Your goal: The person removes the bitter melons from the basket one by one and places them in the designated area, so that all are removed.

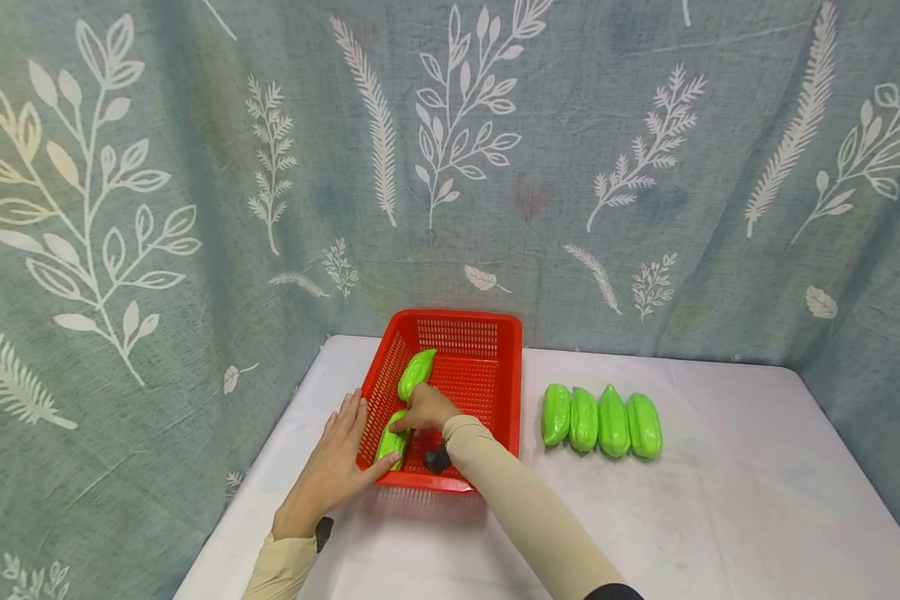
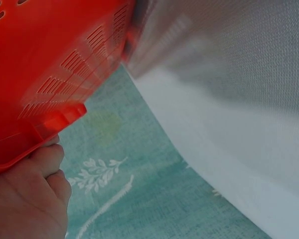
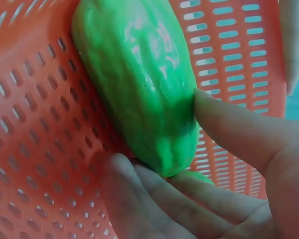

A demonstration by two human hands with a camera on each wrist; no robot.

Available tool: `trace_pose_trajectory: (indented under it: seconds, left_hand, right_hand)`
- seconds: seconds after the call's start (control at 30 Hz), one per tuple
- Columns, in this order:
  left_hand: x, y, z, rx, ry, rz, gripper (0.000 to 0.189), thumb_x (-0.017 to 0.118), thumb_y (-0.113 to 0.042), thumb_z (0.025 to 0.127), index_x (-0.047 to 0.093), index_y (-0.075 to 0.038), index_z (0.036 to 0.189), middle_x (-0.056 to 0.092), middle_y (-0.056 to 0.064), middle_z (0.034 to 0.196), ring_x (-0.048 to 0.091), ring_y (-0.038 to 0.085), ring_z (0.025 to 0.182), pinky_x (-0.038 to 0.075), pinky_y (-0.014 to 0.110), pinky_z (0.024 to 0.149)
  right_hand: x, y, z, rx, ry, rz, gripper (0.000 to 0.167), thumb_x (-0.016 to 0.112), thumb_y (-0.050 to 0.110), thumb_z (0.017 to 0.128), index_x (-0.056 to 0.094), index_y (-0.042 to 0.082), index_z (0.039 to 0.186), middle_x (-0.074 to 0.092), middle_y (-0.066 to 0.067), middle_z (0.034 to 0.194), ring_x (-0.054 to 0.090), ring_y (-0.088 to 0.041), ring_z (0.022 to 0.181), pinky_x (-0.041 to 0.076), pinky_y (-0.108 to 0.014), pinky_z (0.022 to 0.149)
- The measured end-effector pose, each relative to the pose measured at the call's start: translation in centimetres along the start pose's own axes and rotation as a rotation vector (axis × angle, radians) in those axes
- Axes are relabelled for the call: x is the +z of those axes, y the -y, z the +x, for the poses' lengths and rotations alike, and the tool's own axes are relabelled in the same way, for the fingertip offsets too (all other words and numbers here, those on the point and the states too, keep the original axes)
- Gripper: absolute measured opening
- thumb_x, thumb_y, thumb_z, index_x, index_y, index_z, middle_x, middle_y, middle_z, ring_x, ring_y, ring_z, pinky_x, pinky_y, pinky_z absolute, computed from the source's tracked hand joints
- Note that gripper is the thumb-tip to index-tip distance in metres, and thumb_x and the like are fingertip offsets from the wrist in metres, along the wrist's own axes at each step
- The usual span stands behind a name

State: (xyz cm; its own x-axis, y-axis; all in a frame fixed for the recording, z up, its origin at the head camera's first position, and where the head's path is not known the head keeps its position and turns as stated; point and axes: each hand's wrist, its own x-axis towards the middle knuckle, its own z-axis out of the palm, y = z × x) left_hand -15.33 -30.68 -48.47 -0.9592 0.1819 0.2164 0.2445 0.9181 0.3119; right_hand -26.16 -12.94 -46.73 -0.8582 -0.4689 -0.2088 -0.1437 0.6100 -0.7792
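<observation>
Along the left side of the red basket [image 1: 511, 383], two green gourds sit one beyond the other: near gourd [image 1: 388, 442] towards the person, far gourd [image 1: 416, 377] towards the back wall. Right hand [image 1: 429, 407] is down at the gap between them, thumb [image 3: 229, 119] on the near gourd's side, fingers [image 3: 144, 194] loosely bent around its far end. Can't tell if that's a real pinch or just contact. Left hand [image 1: 336, 467] has straight fingers laid against the left wall, thumb over the near rim; reads as bracing. Step in hand, my read: seating the near gourd in line. To do it well: keep the left brace on so side pushes don't skate the basket, and lift that thumb if the gourd's near end needs room. Nudge low on the body, along the wall; skin looks glossy, so a fingertip pinch on the tapered end would probably slip. Let the wall act as the stop. Mind the knuckles, they're right by the far gourd and could knock it askew. Back out straight up. Four loose gourds [image 1: 613, 421] lie side by side on the table [image 1: 757, 475], right of the basket, so a tight row inside should save space.
</observation>
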Motion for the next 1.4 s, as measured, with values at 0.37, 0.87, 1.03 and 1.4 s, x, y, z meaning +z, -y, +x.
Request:
trace_pose_trajectory:
  seconds: [0.37, 0.87, 1.03, 1.4]
  left_hand:
    - [0.1, 0.0, 0.0, -0.007, 0.001, -0.007, 0.109, 0.065, -0.067, 0.09, 0.024, 0.005, 0.161, 0.015, 0.02, 0.174, 0.013, 0.039, 0.162, 0.019, 0.063, 0.128]
    - [0.3, 0.2, 0.0, -0.006, 0.0, -0.005, 0.107, 0.062, -0.067, 0.092, 0.023, 0.005, 0.162, 0.016, 0.021, 0.173, 0.013, 0.04, 0.162, 0.019, 0.062, 0.128]
    - [0.2, 0.2, 0.0, 0.0, -0.004, -0.012, 0.107, 0.062, -0.067, 0.092, 0.023, 0.005, 0.161, 0.016, 0.021, 0.173, 0.013, 0.041, 0.162, 0.019, 0.063, 0.128]
    - [0.2, 0.0, 0.0, -0.011, -0.002, -0.011, 0.108, 0.061, -0.068, 0.092, 0.022, 0.005, 0.162, 0.014, 0.02, 0.174, 0.013, 0.04, 0.162, 0.019, 0.062, 0.128]
  right_hand:
    - [-0.2, -0.1, -0.3, -0.006, 0.001, 0.1, 0.018, 0.085, 0.01, 0.083, 0.072, 0.0, 0.077, 0.076, -0.027, 0.086, 0.077, -0.039, 0.083, 0.065, -0.045, 0.076]
    - [-1.7, -0.3, -0.8, 0.035, 0.009, 0.313, 0.039, 0.081, 0.003, 0.086, 0.069, -0.016, 0.118, 0.074, -0.026, 0.106, 0.078, -0.037, 0.089, 0.064, -0.051, 0.084]
    - [-2.2, -0.3, -0.6, 0.059, 0.01, 0.357, 0.056, 0.08, 0.005, 0.087, 0.059, -0.016, 0.134, 0.068, -0.032, 0.124, 0.078, -0.037, 0.095, 0.063, -0.049, 0.088]
    - [-3.2, -0.8, -0.6, 0.076, 0.05, 0.501, 0.057, 0.076, 0.004, 0.092, 0.054, -0.015, 0.141, 0.067, -0.033, 0.126, 0.075, -0.044, 0.102, 0.062, -0.055, 0.089]
